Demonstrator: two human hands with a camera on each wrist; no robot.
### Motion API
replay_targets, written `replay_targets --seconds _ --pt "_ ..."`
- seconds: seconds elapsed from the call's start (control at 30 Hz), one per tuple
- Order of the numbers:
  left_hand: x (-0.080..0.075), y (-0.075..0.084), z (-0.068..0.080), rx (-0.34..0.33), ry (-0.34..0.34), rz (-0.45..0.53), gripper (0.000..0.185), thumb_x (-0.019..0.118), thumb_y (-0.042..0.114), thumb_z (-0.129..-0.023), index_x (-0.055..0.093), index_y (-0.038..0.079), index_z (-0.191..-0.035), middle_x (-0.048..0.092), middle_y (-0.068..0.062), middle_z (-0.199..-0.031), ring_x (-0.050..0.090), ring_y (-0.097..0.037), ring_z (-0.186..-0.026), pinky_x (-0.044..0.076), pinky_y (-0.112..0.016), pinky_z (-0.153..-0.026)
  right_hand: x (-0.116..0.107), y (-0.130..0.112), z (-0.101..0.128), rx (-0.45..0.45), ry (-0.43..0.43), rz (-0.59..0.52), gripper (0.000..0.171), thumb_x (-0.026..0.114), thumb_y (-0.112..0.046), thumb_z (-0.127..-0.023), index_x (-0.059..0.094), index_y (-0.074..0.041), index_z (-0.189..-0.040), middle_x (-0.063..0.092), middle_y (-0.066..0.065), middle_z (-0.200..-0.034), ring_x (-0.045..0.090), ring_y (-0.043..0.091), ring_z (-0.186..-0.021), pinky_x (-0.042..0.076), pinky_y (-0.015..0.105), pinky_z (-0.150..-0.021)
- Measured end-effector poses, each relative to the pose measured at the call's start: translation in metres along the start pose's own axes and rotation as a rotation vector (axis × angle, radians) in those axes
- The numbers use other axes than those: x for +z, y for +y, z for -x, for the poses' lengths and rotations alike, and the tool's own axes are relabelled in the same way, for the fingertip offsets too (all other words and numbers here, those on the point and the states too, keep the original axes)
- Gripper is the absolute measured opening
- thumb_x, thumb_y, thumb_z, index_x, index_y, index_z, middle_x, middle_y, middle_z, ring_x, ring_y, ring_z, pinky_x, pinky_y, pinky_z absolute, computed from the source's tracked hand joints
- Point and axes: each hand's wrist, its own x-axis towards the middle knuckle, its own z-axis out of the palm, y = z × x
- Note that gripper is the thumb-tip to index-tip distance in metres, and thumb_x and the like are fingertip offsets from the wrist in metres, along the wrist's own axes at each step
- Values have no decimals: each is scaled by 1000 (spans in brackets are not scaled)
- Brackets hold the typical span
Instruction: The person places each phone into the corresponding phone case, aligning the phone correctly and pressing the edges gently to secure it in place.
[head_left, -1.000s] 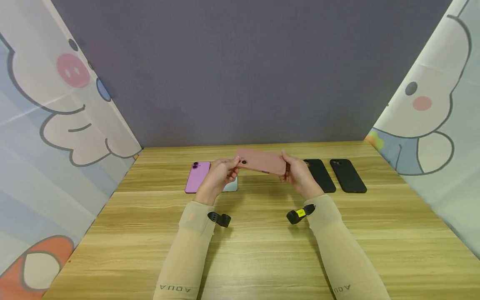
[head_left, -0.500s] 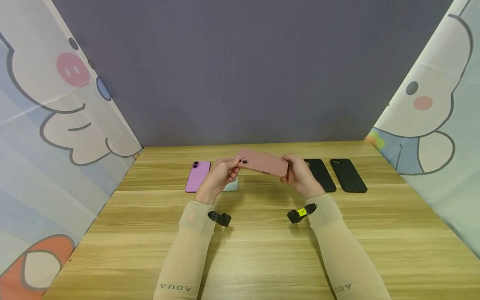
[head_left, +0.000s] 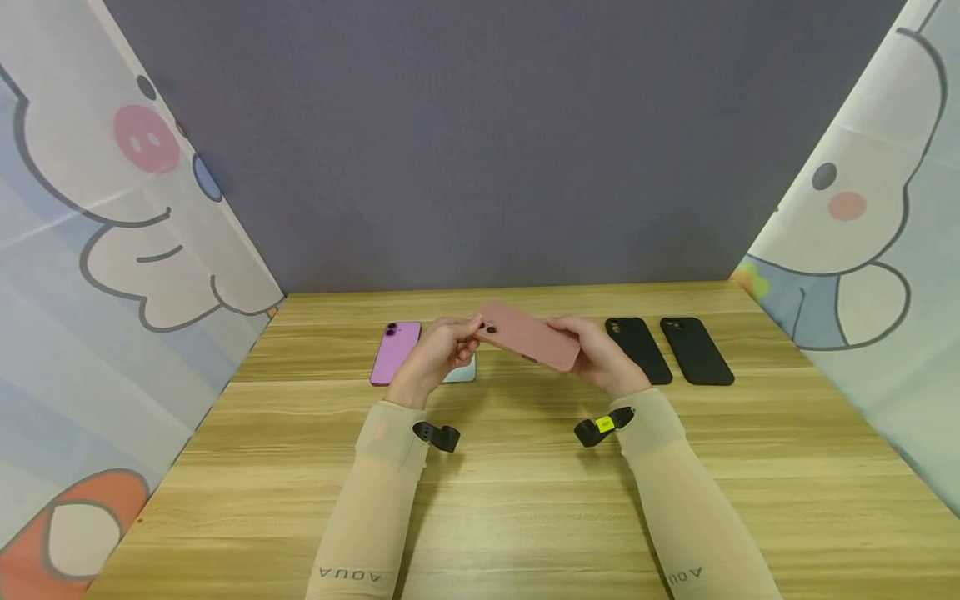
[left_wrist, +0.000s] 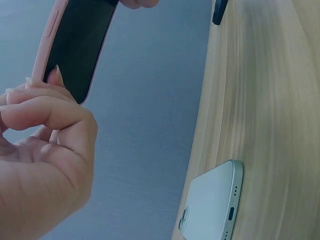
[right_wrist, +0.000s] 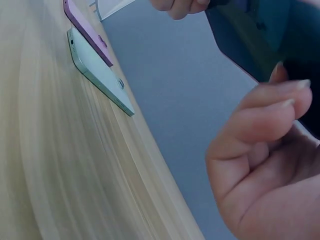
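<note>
Both hands grip one pink phone (head_left: 528, 336) by its short ends, raised above the middle of the wooden table (head_left: 525, 500). The left hand (head_left: 435, 354) pinches the end with the camera lenses between curled fingertips, and the right hand (head_left: 603, 354) cups the other end with its fingers curled under it. Held this way the phone's back faces up and its long sides stay free; it slopes down toward the right, probably so its edges can be worked or looked over.

In the left wrist view the phone (left_wrist: 75, 45) shows a dark screen side inside a pink rim, which looks like a case fitted round it, though I cannot tell whether it is fully seated. The right wrist view shows only a dark corner of the phone (right_wrist: 270, 35).

Under the hands, on the far left of the table, lie a purple phone (head_left: 395, 352) and a pale green phone (head_left: 461, 372), the green one mostly hidden behind the left hand. On the far right lie two black cases (head_left: 667, 350) side by side, apart from the right hand. Whether they hold phones is unclear.
</note>
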Motion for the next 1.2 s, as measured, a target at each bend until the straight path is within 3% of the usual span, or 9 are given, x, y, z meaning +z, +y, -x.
replay_targets --seconds 0.2,0.33,0.47,0.63,0.83,1.0,1.2 --pt "2 2 1 -2 12 18 29 56 32 -106 65 7 -95 54 -3 -76 43 -12 -58 37 -25 -57 2 0 1 -2 -27 -78 42 55 -28 -106 54 -8 -142 72 4 -93 64 11 -62 46 25 -51" --pt "5 2 0 11 -20 2 33 55 34 -107 62 3 -102 55 -4 -81 48 -13 -64 41 -26 -60 3 0 1 -30 10 -149 35 54 -27 -106 55 -7 -134 72 2 -87 61 11 -59 43 25 -50" --pt "9 2 -2 22 -54 -32 34 56 32 -106 65 0 -106 56 -3 -82 49 -13 -67 42 -26 -61 5 0 0 -56 55 -189 28 56 -26 -106 60 -7 -125 72 2 -86 67 11 -66 51 25 -56" --pt "16 -1 -4 53 -55 -75 31 59 32 -105 68 3 -97 56 -3 -79 47 -14 -66 43 -25 -60 7 1 -1 -90 52 -159 22 55 -26 -106 66 -9 -114 71 1 -79 65 11 -61 48 24 -55" --pt "19 -3 -5 82 -26 -86 30 63 31 -103 67 5 -88 55 -3 -75 47 -14 -64 42 -26 -60 8 1 -1 -116 -6 -115 23 54 -27 -107 71 -11 -106 71 2 -76 64 11 -58 48 25 -55" --pt "18 -3 -5 77 -5 -25 25 64 24 -103 66 2 -89 57 -2 -74 47 -12 -63 41 -25 -60 8 0 0 -118 -106 -104 25 53 -24 -107 74 -12 -103 71 3 -76 64 11 -58 48 25 -55" --pt "17 0 -2 56 2 40 23 61 17 -103 67 8 -84 57 -2 -72 46 -11 -60 40 -23 -57 8 -1 2 -117 -233 -79 32 45 -21 -109 74 -10 -102 69 3 -72 56 11 -53 43 24 -51"
